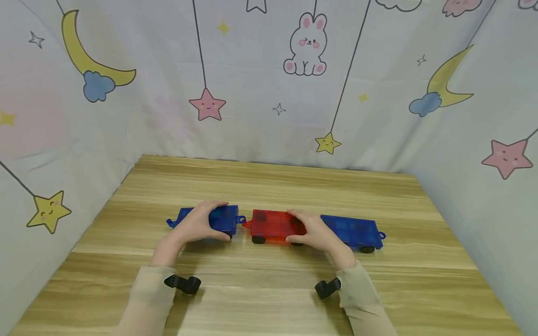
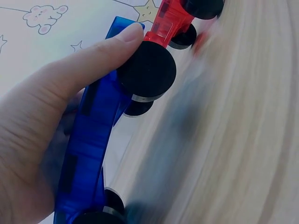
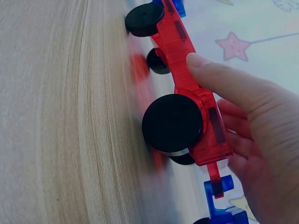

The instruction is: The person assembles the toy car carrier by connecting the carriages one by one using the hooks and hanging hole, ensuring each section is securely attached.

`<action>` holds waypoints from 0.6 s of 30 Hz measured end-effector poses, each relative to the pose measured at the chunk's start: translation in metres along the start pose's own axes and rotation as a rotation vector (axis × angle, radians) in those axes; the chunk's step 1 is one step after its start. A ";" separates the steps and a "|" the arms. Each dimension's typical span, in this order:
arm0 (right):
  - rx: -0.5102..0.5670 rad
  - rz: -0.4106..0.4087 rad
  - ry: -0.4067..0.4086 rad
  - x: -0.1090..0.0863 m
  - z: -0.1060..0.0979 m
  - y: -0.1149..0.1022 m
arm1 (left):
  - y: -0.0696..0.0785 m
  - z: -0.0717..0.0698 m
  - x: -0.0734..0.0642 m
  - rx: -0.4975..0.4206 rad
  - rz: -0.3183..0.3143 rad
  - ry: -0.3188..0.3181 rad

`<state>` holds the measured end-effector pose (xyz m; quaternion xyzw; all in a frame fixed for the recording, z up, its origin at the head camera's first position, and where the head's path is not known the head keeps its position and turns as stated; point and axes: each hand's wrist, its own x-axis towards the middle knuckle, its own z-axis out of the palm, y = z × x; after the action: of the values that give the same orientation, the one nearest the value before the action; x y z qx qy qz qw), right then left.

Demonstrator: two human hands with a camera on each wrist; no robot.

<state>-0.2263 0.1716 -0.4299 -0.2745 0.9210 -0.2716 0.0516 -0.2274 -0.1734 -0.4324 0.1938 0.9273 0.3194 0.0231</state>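
A row of three translucent toy wagons with black wheels stands on the wooden table. My left hand (image 1: 194,226) grips the left blue wagon (image 1: 229,217) from above, thumb on the near side and fingers over the far side. The red wagon (image 1: 269,223) in the middle is held the same way near its right end by my right hand (image 1: 316,233). Between these two, the blue ring (image 1: 241,220) overlaps the red hook (image 1: 247,224). Behind my right hand is another blue wagon (image 1: 357,232); in the right wrist view its blue coupling (image 3: 226,183) meets the red wagon's bar (image 3: 213,171).
The wooden tabletop (image 1: 252,289) extends around the wagons. Pale cloth (image 1: 260,135) printed with stars, moons and a rabbit encloses it at the back and both sides. Each wrist carries a small black camera, such as the left camera (image 1: 189,284).
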 end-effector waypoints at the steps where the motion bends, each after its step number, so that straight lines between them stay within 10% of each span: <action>1: -0.001 -0.002 0.000 0.000 0.000 0.000 | 0.000 0.000 0.000 -0.001 -0.001 0.000; 18: -0.002 -0.014 0.003 0.000 0.001 0.002 | 0.004 0.003 0.003 0.020 0.006 -0.014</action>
<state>-0.2272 0.1729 -0.4318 -0.2806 0.9194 -0.2715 0.0483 -0.2284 -0.1675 -0.4323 0.1989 0.9297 0.3088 0.0267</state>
